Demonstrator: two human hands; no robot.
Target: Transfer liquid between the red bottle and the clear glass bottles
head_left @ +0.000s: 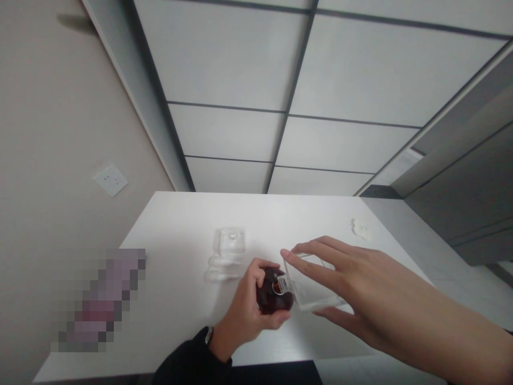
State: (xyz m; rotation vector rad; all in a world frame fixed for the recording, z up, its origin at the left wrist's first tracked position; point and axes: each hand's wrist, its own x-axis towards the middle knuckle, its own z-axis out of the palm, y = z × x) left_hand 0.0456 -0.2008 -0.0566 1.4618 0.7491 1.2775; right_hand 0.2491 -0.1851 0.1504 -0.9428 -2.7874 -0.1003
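My left hand (pixel 252 299) is wrapped round a dark brown, rounded bottle (pixel 274 299) whose mouth points up at me. A clear, square-sided bottle (pixel 306 283) lies tilted on its side in my right hand (pixel 352 278), between the stretched fingers above and the thumb below. Its threaded neck meets the brown bottle's opening, and they look to be touching. Whether liquid passes between them I cannot make out. Left of my hands, a clear square cap-like piece (pixel 233 241) stands on the white table (pixel 180 230), with clear see-through pieces (pixel 224 268) just in front of it.
A crumpled white scrap (pixel 359 229) lies near the table's right edge. At the left edge is a pixelated pinkish item (pixel 108 297). A wall with a socket (pixel 111 180) borders the left side, and white panelled doors (pixel 232 131) rise behind the table.
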